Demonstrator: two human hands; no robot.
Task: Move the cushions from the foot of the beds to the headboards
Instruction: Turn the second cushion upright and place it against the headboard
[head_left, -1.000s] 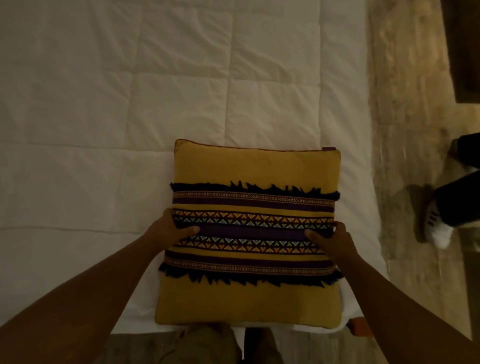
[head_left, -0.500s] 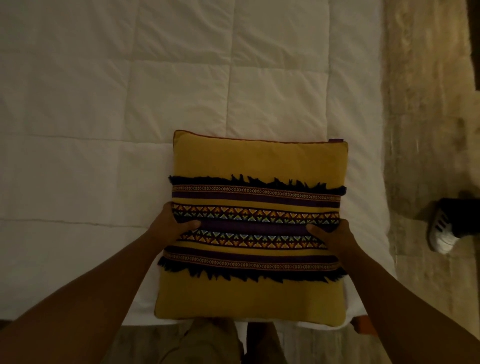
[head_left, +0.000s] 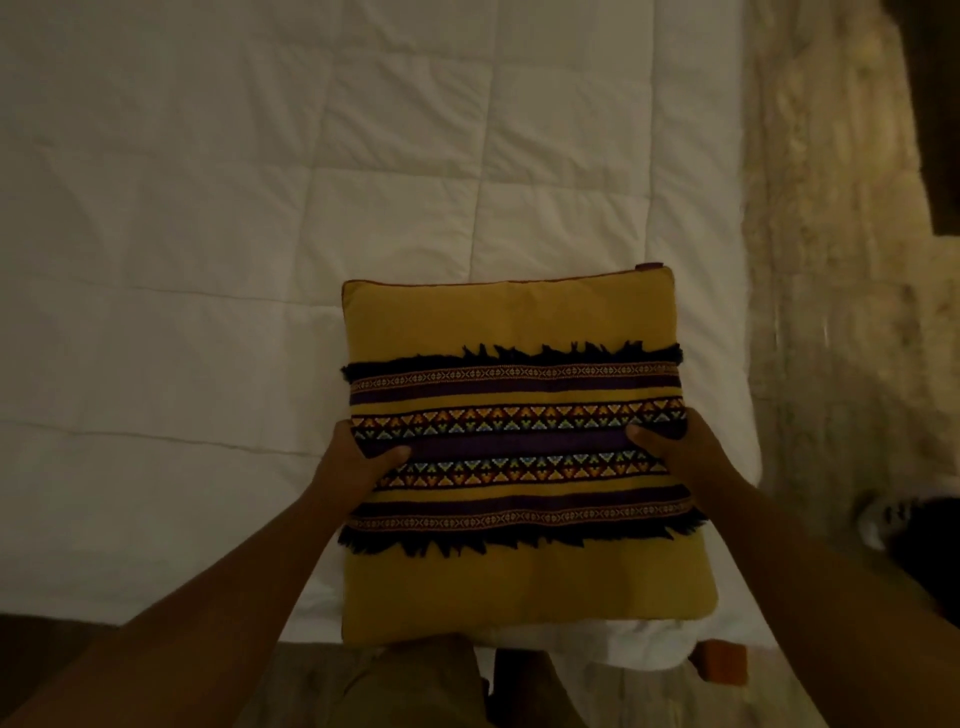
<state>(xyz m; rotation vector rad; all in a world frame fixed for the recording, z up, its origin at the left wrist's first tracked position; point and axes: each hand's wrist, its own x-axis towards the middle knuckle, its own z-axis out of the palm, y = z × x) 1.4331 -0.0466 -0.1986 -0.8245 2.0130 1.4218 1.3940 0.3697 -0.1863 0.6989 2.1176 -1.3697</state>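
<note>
A square mustard-yellow cushion (head_left: 514, 317) with dark fringed, patterned bands across its middle sits over the foot corner of a bed with a white quilted duvet (head_left: 208, 260). My left hand (head_left: 353, 462) grips the cushion's left edge, thumb on top of the patterned band. My right hand (head_left: 680, 452) grips its right edge the same way. The cushion's near edge overhangs the foot of the bed above my legs. The headboard is out of view.
Pale stone floor (head_left: 831, 260) runs along the bed's right side. Another person's white shoe (head_left: 883, 519) stands on it at the right edge. A dark piece of furniture (head_left: 935, 104) fills the top right corner. An orange bed leg (head_left: 724, 662) shows below the mattress corner.
The cushion stays held in both hands in much the same place. The view has shifted slightly, and the other person's shoe has moved toward the right edge of the frame.
</note>
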